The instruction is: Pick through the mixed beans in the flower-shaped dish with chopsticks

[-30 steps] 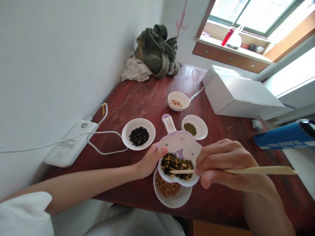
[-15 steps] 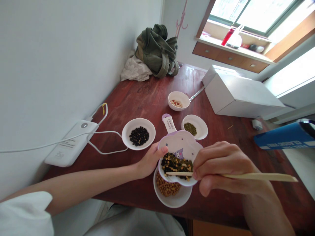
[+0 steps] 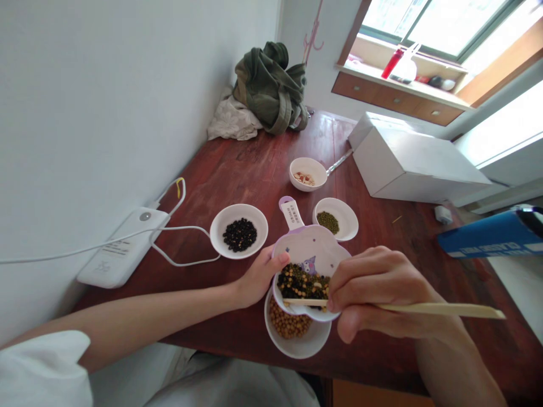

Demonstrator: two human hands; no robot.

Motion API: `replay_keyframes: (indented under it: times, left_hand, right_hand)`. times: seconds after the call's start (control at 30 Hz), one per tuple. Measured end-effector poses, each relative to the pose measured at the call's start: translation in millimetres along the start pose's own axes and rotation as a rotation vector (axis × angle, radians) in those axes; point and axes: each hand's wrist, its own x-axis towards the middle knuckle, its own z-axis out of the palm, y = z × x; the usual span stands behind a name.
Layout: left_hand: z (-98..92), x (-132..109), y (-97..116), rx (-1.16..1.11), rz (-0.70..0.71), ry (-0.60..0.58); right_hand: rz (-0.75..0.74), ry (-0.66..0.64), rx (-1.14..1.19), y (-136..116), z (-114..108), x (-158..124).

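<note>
My left hand (image 3: 258,277) grips the left rim of a flower-shaped bowl with a handle (image 3: 324,246), tilted over a white bowl of yellow beans (image 3: 291,323). Mixed dark, green and yellow beans (image 3: 303,282) lie in its lower part. Closed round a pale wooden stick (image 3: 441,308), my right hand (image 3: 377,288) is at the bowl's right side, with the stick's tip among the beans. A bowl of black beans (image 3: 240,234) stands to the left. Behind are a bowl of green beans (image 3: 335,219) and a bowl of pale pieces (image 3: 307,176).
On the left lie a white power bank (image 3: 123,249) and its cable. A green bag (image 3: 271,87) sits at the back by the wall. To the right are a white box (image 3: 416,161), a small white adapter (image 3: 443,214) and a blue bottle (image 3: 487,233).
My right hand and the stick have shifted slightly left and down over the tilted bowl. My left hand and the bowl have not visibly moved.
</note>
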Motion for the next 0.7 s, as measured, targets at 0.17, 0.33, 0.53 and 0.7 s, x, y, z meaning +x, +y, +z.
replay_keyframes:
  times: [0.17,0.33,0.53,0.7]
  left_hand:
    - [0.0,0,1,-0.019,0.005,-0.009]
    - [-3.5,-2,0,-0.03,-0.01,0.009]
    - [-9.7,-6,-6,-0.024,-0.024,0.014]
    - [-8.9,-5,-9,-0.019,-0.019,0.013]
  right_hand:
    - [-0.027,0.018,-0.02,-2,1,1]
    - [-0.041,0.085,-0.022,-10,-1,1]
    - [0.025,0.081,-0.118,-18,-12,2]
    - [0.013,0.013,-0.105,-8,-8,3]
